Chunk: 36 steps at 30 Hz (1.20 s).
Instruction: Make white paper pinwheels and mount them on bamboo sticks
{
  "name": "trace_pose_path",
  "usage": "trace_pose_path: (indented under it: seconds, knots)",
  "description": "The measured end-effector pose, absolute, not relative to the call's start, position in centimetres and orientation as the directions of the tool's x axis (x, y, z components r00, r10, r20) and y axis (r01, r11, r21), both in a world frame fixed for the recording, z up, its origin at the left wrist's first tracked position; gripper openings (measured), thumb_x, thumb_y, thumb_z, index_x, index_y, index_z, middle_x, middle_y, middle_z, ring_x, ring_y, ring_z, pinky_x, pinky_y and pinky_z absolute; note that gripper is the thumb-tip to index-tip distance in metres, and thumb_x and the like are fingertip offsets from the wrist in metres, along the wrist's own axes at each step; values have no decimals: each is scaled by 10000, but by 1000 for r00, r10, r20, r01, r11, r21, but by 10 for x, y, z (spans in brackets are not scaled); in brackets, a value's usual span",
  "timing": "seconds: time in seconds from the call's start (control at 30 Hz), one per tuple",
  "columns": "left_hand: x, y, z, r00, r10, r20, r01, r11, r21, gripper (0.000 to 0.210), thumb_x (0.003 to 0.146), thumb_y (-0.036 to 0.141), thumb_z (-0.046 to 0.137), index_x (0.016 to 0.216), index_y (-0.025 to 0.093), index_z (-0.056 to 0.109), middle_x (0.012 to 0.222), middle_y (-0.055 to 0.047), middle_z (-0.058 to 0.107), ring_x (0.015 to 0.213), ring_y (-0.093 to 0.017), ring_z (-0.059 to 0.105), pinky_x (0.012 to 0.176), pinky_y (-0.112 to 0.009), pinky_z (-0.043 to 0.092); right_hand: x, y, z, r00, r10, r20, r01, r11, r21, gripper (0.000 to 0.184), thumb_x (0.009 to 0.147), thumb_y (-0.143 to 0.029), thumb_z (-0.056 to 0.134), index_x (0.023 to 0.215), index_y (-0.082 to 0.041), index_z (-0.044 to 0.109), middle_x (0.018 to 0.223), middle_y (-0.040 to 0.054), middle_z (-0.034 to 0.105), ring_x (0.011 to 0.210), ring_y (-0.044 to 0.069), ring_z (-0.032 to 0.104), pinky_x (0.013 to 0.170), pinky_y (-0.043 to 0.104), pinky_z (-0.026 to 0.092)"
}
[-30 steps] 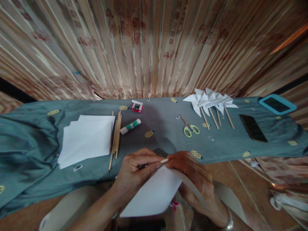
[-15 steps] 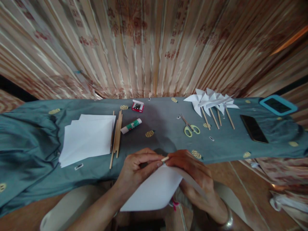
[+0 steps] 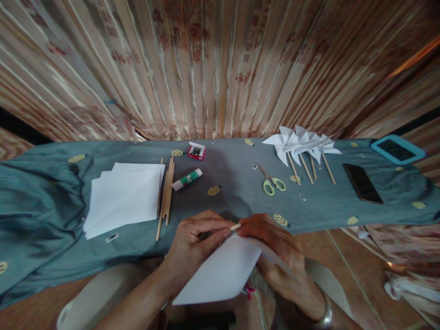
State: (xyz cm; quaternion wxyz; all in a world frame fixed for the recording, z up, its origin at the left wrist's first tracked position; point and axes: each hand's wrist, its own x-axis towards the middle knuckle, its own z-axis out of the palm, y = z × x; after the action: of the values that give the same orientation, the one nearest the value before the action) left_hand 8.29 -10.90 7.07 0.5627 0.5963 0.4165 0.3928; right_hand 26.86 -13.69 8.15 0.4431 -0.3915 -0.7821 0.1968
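Note:
Over my lap, a sheet of white paper (image 3: 220, 275) hangs with one edge curling up beside my right hand (image 3: 280, 256). The pale end of a wooden stick (image 3: 235, 227) shows at the paper's upper corner, between my two hands. Thumb and forefinger of my left hand (image 3: 195, 238) are closed in a pinch at this stick end. My right hand is closed around the stick and the paper's corner, fingertips against the left ones. A small shiny spot, perhaps a pin, lies just under the stick end. The rest of the stick is hidden.
On the grey-green cloth (image 3: 233, 165) lie white paper sheets (image 3: 123, 192), several wooden sticks (image 3: 167, 192), a glue stick (image 3: 187, 179) and a small red box (image 3: 196, 151). Further right are scissors (image 3: 270, 181), paper pinwheels (image 3: 302, 144), a phone (image 3: 362, 183) and a blue-framed tablet (image 3: 398, 150).
Both hands keep almost the same grip at the stick end. The hanging paper's lower edge has shifted slightly downward.

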Motion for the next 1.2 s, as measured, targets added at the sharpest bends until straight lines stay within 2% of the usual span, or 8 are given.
trace_pose_path:
  seconds: [0.17, 0.33, 0.43, 0.53, 0.6, 0.77, 0.97, 1.2]
  knots:
    - [81, -109, 71, 368, 929, 21, 87, -57, 995, 149, 815, 242, 646, 865, 226, 785, 761, -40, 709, 698, -128, 647, 609, -193, 473, 269, -138, 81, -309, 790, 530, 445, 612, -653, 144, 908, -183, 522, 1004, -192, 629, 876, 60, 718, 893, 190, 685, 783, 330, 533]
    - [80, -108, 69, 377, 926, 28, 124, -80, 989, 169, 833, 264, 629, 907, 241, 780, 774, -38, 710, 703, -134, 642, 608, -205, 461, 267, -138, 74, -281, 825, 490, 431, 565, -704, 158, 879, -156, 535, 989, -199, 639, 899, 64, 720, 864, 193, 682, 786, 339, 533]
    - [82, -104, 61, 339, 939, 54, 130, -103, 986, 167, 822, 266, 631, 884, 237, 783, 756, -40, 710, 704, -139, 632, 629, -219, 459, 265, -134, 60, -197, 890, 412, 400, 456, -795, 161, 860, -141, 529, 940, -197, 658, 892, 58, 716, 827, 177, 672, 758, 311, 534]
    - [85, -98, 49, 296, 954, 37, 136, -80, 987, 179, 791, 287, 638, 853, 207, 785, 741, -54, 709, 686, -150, 626, 609, -229, 454, 262, -127, 43, -125, 960, 250, 309, 277, -910, 171, 831, -177, 549, 938, -173, 681, 885, 62, 718, 816, 176, 671, 672, 260, 539]
    - [88, -93, 42, 258, 966, 4, 116, -35, 993, 203, 762, 332, 651, 820, 190, 785, 737, -65, 713, 668, -156, 623, 576, -228, 443, 260, -121, 35, -56, 988, 144, 279, 154, -948, 166, 815, -220, 567, 895, -157, 697, 787, 46, 721, 684, 158, 655, 595, 237, 525]
    - [92, -86, 35, 208, 975, -76, 108, 55, 993, 173, 681, 305, 683, 740, 171, 776, 689, -56, 707, 655, -170, 615, 606, -246, 447, 255, -105, 26, -12, 999, 34, 218, 36, -975, 271, 748, -405, 633, 666, -153, 689, 627, 33, 699, 551, 155, 598, 539, 252, 503]
    - [97, -82, 28, 154, 967, -202, 60, 194, 979, 183, 592, 214, 623, 692, 162, 768, 676, -41, 723, 616, -175, 601, 569, -250, 440, 253, -95, 18, 44, 998, -54, 195, -62, -979, 327, 661, -458, 706, 671, -132, 689, 657, 62, 711, 587, 181, 616, 552, 270, 498]
    - [100, -80, 26, 96, 971, -221, 46, 217, 975, 191, 600, 300, 674, 684, 155, 765, 609, -36, 714, 600, -187, 615, 574, -264, 458, 252, -91, 11, 116, 989, -95, 142, -111, -984, 382, 599, -482, 754, 698, -118, 696, 651, 63, 713, 574, 187, 621, 542, 278, 504]
